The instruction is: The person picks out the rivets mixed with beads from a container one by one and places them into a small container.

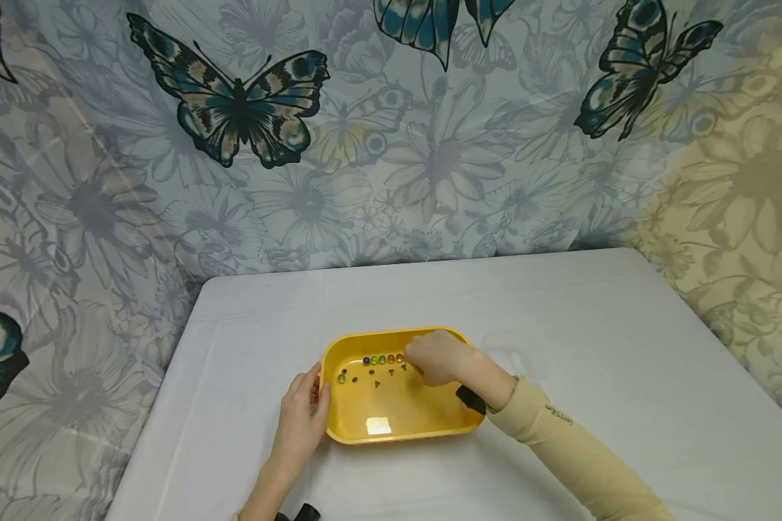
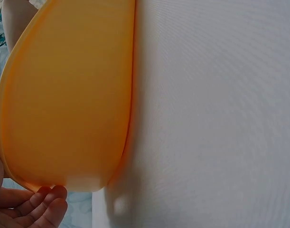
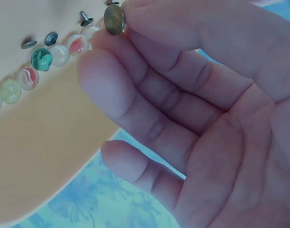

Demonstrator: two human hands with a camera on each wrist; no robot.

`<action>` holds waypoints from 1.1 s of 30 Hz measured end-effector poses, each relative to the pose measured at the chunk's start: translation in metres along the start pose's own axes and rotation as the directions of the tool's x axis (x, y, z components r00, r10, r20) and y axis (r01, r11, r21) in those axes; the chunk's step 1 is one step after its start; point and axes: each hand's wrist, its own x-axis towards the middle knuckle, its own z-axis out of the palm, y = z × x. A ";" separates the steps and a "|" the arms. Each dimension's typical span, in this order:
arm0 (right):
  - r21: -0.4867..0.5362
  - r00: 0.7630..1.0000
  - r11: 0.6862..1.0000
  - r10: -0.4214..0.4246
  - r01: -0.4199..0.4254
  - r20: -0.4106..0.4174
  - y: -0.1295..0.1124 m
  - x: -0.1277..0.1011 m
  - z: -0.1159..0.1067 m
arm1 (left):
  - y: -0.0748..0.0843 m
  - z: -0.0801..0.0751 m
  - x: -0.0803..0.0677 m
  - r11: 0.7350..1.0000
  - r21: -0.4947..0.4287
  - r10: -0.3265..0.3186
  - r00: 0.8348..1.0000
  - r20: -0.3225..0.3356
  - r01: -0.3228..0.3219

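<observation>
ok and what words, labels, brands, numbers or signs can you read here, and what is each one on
Right sleeve: a short line of dark print near the cuff, too small and slanted to read with certainty.
Yellow tray: no writing visible.
Glass marbles: no writing visible.
No other text shows in any view.

Tray [image 1: 423, 412]: plain yellow. Marbles [image 1: 382, 359]: blue, green, amber; some clear, red-streaked. Studs [image 1: 377, 384]: dark; one stud [image 3: 114, 20] brassy brown. Tabletop [image 1: 267, 311]: white. Wall covering [image 1: 443, 159]: grey-blue floral, yellowish at right; butterflies [image 1: 239, 101] black, teal, cream. Sleeve [image 1: 573, 449]: pale yellow, dark lettering
</observation>
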 end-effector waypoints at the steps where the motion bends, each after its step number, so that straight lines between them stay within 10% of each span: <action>1: 0.009 1.000 1.000 -0.008 0.008 -0.012 0.001 -0.001 0.000 | 0.000 0.000 0.000 1.000 0.000 0.000 1.000 0.000 0.000; 19: -0.011 0.951 0.988 -0.154 0.156 -0.270 0.015 -0.016 -0.002 | 0.001 0.001 0.000 1.000 -0.007 -0.007 1.000 0.003 0.007; 33: 0.044 0.939 0.992 -0.094 0.115 -0.331 0.020 -0.023 -0.005 | -0.001 0.001 0.000 1.000 -0.006 -0.002 1.000 0.000 0.002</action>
